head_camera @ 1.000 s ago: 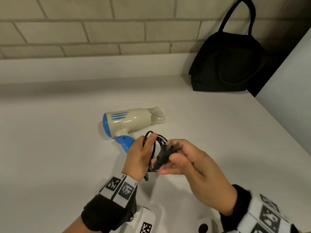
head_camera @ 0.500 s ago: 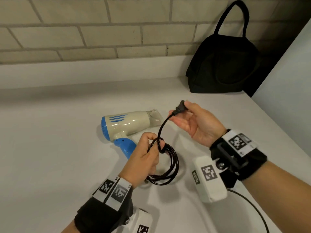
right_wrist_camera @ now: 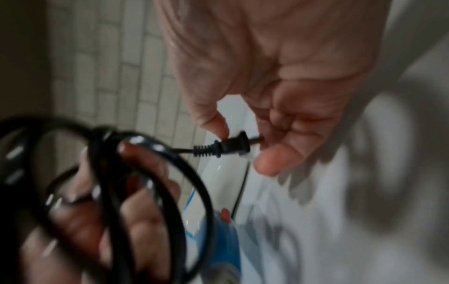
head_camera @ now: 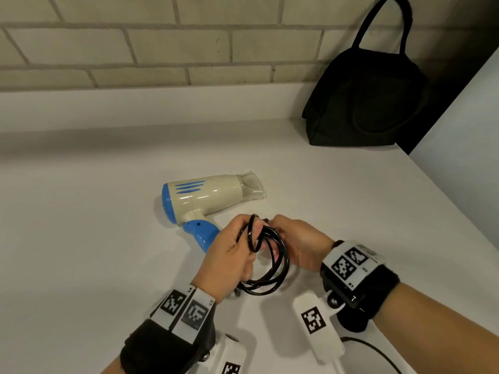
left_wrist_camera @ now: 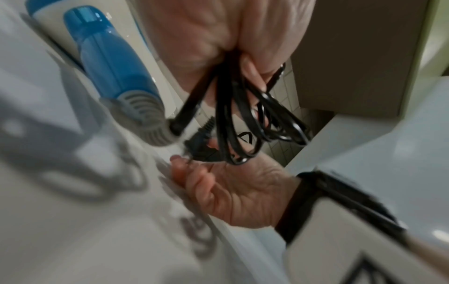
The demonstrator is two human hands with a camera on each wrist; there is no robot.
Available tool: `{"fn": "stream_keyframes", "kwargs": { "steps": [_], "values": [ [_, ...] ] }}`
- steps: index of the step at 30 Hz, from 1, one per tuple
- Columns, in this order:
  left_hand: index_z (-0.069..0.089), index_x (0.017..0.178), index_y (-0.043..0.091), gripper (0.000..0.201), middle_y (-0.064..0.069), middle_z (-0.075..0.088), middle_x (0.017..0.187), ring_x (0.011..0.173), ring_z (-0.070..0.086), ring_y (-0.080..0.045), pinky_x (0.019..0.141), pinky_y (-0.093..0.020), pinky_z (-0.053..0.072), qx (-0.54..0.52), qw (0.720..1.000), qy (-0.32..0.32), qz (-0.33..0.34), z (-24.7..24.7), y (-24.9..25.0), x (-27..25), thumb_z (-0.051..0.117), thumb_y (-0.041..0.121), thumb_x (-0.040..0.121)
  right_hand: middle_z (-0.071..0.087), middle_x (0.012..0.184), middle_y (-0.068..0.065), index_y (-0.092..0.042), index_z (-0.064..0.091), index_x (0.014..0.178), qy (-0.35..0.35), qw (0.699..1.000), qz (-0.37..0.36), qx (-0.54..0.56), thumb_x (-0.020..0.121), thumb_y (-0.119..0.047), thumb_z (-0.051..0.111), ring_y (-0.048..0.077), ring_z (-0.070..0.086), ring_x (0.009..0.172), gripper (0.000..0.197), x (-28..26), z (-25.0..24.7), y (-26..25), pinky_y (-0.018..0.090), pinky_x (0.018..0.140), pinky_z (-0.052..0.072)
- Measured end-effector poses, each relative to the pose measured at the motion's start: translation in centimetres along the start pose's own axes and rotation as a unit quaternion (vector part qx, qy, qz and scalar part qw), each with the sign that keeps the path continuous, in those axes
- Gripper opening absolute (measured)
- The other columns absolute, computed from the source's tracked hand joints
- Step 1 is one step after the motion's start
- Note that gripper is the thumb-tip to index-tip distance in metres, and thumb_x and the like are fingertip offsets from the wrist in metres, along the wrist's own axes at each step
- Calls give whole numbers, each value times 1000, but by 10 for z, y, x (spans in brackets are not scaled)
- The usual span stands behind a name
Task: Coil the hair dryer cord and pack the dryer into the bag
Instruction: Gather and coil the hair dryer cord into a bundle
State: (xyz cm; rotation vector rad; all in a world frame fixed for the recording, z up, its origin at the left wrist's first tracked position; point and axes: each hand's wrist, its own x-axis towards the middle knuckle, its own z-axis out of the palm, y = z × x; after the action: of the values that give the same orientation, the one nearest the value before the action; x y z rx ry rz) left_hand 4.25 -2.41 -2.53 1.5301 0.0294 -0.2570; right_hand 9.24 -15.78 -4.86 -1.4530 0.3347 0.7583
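A cream and blue hair dryer (head_camera: 208, 197) lies on its side on the white counter (head_camera: 81, 238), nozzle pointing right. Its black cord (head_camera: 272, 268) hangs in several loops from my left hand (head_camera: 232, 255), which grips the bundle just in front of the blue handle (left_wrist_camera: 109, 57). My right hand (head_camera: 297, 244) is close against the left and pinches the black plug (right_wrist_camera: 233, 147) between thumb and fingers at the top of the coil (left_wrist_camera: 243, 119). The black bag (head_camera: 364, 98) stands at the back right against the brick wall, handle up.
The counter ends at a tall white panel (head_camera: 464, 157) on the right, beside the bag. A low white ledge (head_camera: 135, 106) runs along the wall behind the dryer. A thin cable (head_camera: 378, 352) trails from my right wrist unit over the near counter.
My right hand has brought the plug back down from beside the nozzle to the coil. The left hand has kept hold of the loops; the dryer has not moved.
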Motion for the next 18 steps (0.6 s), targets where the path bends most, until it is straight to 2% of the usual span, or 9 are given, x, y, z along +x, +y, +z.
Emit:
{"fn": "stream_keyframes", "kwargs": {
  "steps": [1,3,4,6,8,10,12,15,18],
  "values": [
    [49,75,18,21,11,26,41,38,17,-7,33,-14,17,5,1000,6,-2,0,1,0,38,23,93,54,76,8,-11,53,94,11,998,-36,-52,87,-14,48,16,48,61,9,-4,3,0,26,58,44],
    [42,70,20,24,11,27,38,35,18,-5,32,-14,19,11,1000,16,-3,0,3,1,37,24,93,53,102,9,-21,43,120,33,974,-154,-161,85,-7,56,18,56,75,39,-8,2,2,21,62,53],
    [40,69,20,25,11,27,37,33,20,-5,31,-14,20,15,1000,18,-3,0,3,1,38,26,92,51,113,8,-26,42,123,28,951,-225,-210,83,-4,59,21,59,83,49,-11,2,2,23,69,54],
    [39,70,20,23,10,27,36,30,22,-4,30,-14,21,21,1000,19,-1,1,5,1,38,28,92,59,116,9,-25,54,116,-3,912,-319,-256,81,0,60,25,62,93,43,-16,2,1,29,82,54],
    [40,71,19,22,11,27,35,30,22,-3,30,-14,21,14,1000,21,-3,2,6,0,38,28,91,68,101,12,-9,64,104,-16,908,-331,-255,82,2,58,20,65,90,25,-18,1,-1,24,83,53],
    [39,70,18,22,11,27,36,33,20,-3,31,-14,20,-8,1000,26,-4,4,7,-1,40,29,89,69,92,15,-1,65,97,-8,908,-333,-254,82,4,58,20,65,84,18,-18,1,-2,25,80,52],
    [40,69,18,22,11,27,37,34,21,-3,32,-15,20,-8,999,32,0,4,7,-2,41,27,89,67,92,19,1,62,97,-18,910,-324,-256,81,3,60,24,64,83,17,-17,1,-3,30,81,52],
    [41,68,18,24,11,29,35,32,22,-3,32,-15,20,-5,999,43,1,5,5,-3,41,24,91,61,84,13,7,56,98,-55,929,-283,-231,81,8,57,19,59,75,17,-18,4,-3,24,69,51],
    [43,68,17,22,8,33,30,28,24,-2,29,-14,21,-11,998,68,12,5,6,-3,44,26,88,59,73,6,-3,56,85,-68,944,-256,-194,81,9,56,11,58,61,12,-18,6,-4,23,61,49]
  ]
}}
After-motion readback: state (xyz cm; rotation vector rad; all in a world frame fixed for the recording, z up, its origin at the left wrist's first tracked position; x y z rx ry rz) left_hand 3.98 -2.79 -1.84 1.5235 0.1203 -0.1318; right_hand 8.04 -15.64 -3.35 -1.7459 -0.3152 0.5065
